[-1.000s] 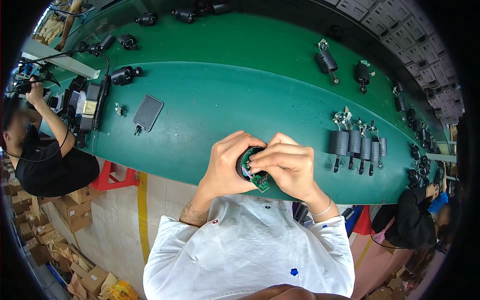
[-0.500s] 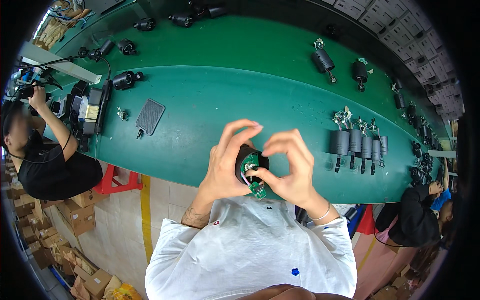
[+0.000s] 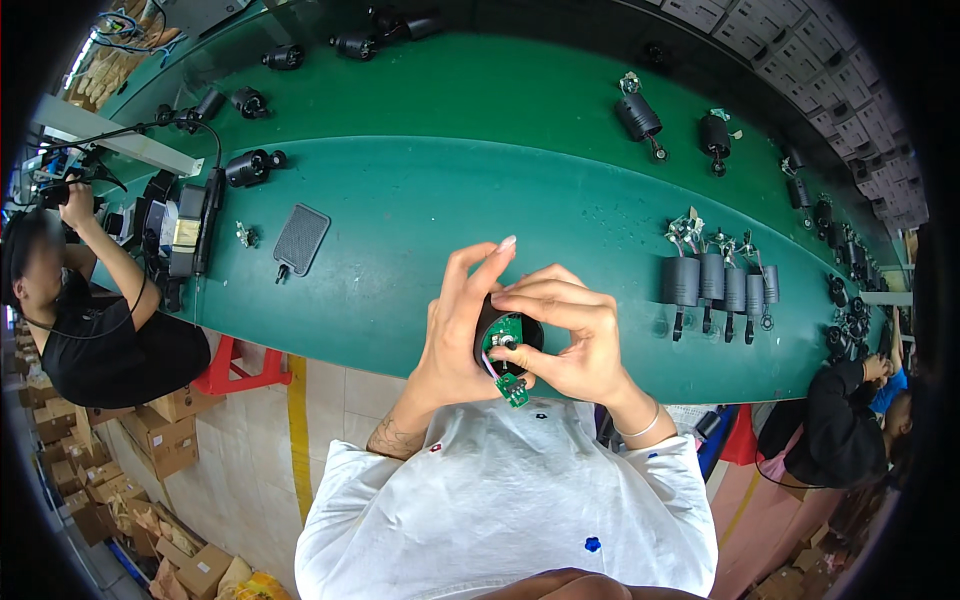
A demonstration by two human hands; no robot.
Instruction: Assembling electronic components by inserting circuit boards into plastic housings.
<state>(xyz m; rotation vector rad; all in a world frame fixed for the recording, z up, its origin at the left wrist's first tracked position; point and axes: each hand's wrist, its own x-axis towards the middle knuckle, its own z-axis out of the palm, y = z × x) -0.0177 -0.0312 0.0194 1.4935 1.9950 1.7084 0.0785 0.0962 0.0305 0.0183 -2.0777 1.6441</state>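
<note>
Close in front of my chest, a black cylindrical housing [image 3: 533,333] has its mouth turned toward me. My left hand [image 3: 447,345] is wrapped around its left side, with the upper fingers raised. A round green circuit board [image 3: 508,327] sits inside the mouth. From it, on thin wires, a small green circuit board [image 3: 513,391] hangs out over the lower rim. My right hand [image 3: 580,345] is closed on the housing: its thumb presses inside the mouth against the board, and its fingers curl over the far side. The fingertips behind the housing are hidden.
On the green bench [image 3: 390,260], several black cylinders [image 3: 681,282] with wired boards stand at the right. A dark mesh-faced panel [image 3: 301,241] and a small loose part [image 3: 245,235] lie to the left. A co-worker [image 3: 120,320] sits at the left, another person [image 3: 830,430] at the far right.
My right hand's fingers have come down and inward onto the far side of the housing. Its thumb stays in the mouth, and the hanging board has shifted slightly.
</note>
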